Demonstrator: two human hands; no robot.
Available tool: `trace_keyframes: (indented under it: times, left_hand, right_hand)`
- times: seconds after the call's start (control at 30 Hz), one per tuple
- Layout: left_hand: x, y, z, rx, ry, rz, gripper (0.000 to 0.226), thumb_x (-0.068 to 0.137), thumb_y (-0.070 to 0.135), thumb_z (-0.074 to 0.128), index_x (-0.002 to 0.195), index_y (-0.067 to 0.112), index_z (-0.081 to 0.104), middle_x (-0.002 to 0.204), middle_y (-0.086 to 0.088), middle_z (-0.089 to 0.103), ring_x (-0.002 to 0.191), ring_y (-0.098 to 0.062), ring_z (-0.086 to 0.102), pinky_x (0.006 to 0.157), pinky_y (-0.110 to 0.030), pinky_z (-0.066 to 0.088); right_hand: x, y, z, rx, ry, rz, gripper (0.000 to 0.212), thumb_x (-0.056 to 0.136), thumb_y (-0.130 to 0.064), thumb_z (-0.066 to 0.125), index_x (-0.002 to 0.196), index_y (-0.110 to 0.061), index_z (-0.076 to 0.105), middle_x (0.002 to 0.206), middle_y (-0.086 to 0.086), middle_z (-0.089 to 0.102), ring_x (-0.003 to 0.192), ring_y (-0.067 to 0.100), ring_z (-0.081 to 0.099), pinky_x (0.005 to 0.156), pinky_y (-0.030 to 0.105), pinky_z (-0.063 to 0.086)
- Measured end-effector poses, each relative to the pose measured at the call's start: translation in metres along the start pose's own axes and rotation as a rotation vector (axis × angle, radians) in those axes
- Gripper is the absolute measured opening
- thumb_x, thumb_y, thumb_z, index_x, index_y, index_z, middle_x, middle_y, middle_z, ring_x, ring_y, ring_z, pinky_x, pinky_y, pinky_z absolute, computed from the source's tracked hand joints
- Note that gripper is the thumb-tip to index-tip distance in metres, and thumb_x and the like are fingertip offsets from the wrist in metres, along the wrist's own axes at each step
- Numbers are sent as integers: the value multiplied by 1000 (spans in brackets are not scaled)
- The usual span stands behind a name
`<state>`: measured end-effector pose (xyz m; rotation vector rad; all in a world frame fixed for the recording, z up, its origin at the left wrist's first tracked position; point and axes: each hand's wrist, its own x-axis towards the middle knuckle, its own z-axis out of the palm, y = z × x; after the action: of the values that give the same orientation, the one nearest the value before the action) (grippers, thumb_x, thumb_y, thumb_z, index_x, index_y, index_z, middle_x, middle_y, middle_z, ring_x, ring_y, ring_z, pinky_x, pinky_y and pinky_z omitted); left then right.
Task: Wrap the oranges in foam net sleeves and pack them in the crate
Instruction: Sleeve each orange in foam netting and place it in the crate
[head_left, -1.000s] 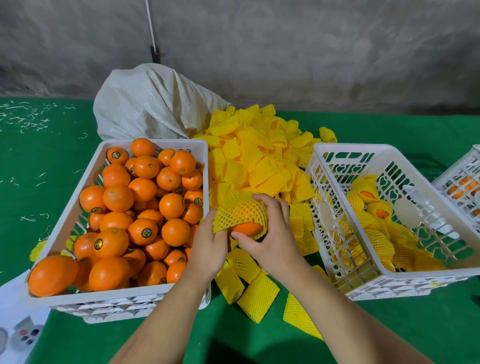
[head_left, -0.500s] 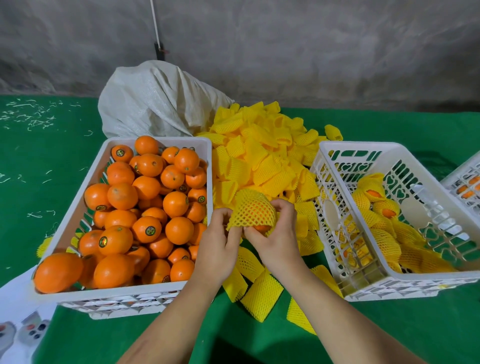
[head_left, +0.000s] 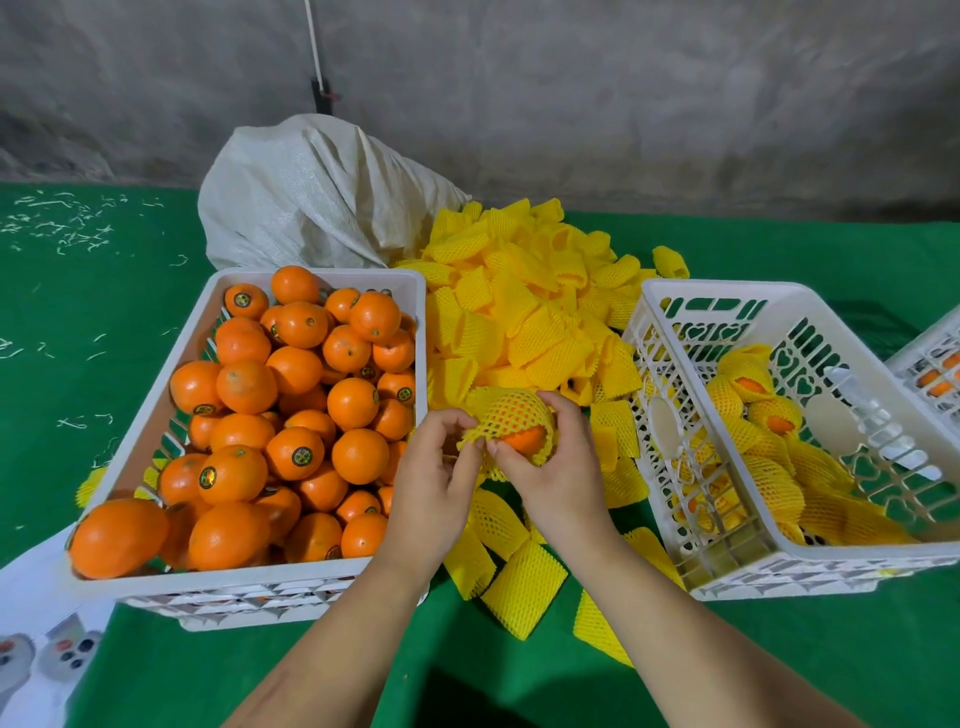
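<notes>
Hands meet above the green felt-like tabletop (head_left: 779, 665), between two white slatted plastic crates. The right hand (head_left: 558, 467) cups a round orange (head_left: 524, 440) half covered by a yellow foam net sleeve (head_left: 511, 413), its diamond mesh stretched over the top of the fruit; these fingers are closed around it. The left hand (head_left: 434, 483) pinches the sleeve's lower edge between thumb and fingertips. The left crate (head_left: 156, 415) is heaped with smooth bare oranges, several bearing round stickers. The right crate (head_left: 675, 322) holds a few sleeved oranges. Behind lie a pile of flattened sleeves (head_left: 524, 312) and a crumpled woven sack (head_left: 311, 202).
</notes>
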<state>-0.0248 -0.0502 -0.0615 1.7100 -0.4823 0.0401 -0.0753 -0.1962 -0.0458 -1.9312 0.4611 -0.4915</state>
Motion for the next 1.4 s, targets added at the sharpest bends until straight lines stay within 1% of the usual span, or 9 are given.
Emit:
trace_keyframes:
  times: [0.17,0.33,0.47,0.6,0.73,1.03,1.17,1.33,1.4]
  left_hand:
    - [-1,1,0,7,-36,98,11,104,36,63,114,33,66,114,13,58,110,-20,61,82,-28,53]
    - [-1,3,-1,-127,37,-94,45,100,73,46,118,33,48,102,11,59,92,-14,59,76,-46,51]
    - [0,-2,-1,26,-144,-121,58,96,84,33,146,55,34,118,29,65,104,-2,67,83,-38,55]
    - [1,-4,-4,-287,-173,-167,79,96,68,61,158,26,36,145,14,62,134,-13,60,106,-36,54]
    - [3,-5,-6,-195,-170,-187,80,90,60,76,157,39,38,154,18,53,144,-5,48,112,-36,50]
    - [7,-7,-4,-107,-184,-114,82,96,50,74,163,32,31,157,20,49,146,-4,46,120,-43,42]
    - [8,0,-16,-199,-285,-227,95,90,56,77,164,46,19,124,9,66,119,-9,63,101,-30,52]
    - [28,-38,-104,875,-66,-144,71,96,65,53,159,34,42,150,-2,55,141,-30,46,113,-51,40]
    - [29,-55,-126,1145,-200,-264,84,94,66,60,165,40,24,161,-3,43,151,-39,29,118,-59,32]
  right_hand:
    - [-2,-6,6,-30,80,-18,73,78,-27,89,129,-35,39,126,-5,38,108,4,43,70,10,45]
    - [-9,-15,5,111,52,-62,77,80,-15,86,128,-40,30,127,-12,27,126,17,39,95,30,48]
    - [-15,-29,-2,213,-189,-80,79,84,-26,75,141,-57,32,139,-26,26,136,1,40,97,16,51]
    - [-15,-38,-2,532,-361,95,75,82,-50,66,151,-55,37,159,-15,42,143,8,46,108,34,46]
    - [-8,-44,2,461,-220,158,102,69,-70,77,154,-59,22,134,-46,36,115,-26,47,78,9,50]
    - [3,-45,-2,391,-366,209,84,85,-62,65,158,-49,25,156,-10,44,140,15,47,107,33,46]
    - [15,-40,-9,719,-291,331,76,90,-51,63,158,-47,28,156,0,49,137,25,54,115,54,43]
    - [54,-18,-56,743,-59,349,61,106,-37,54,160,-44,27,166,-3,33,148,24,38,109,45,42]
    - [69,-3,-80,652,104,322,58,109,-33,51,160,-44,27,167,-6,29,145,19,38,104,44,43]
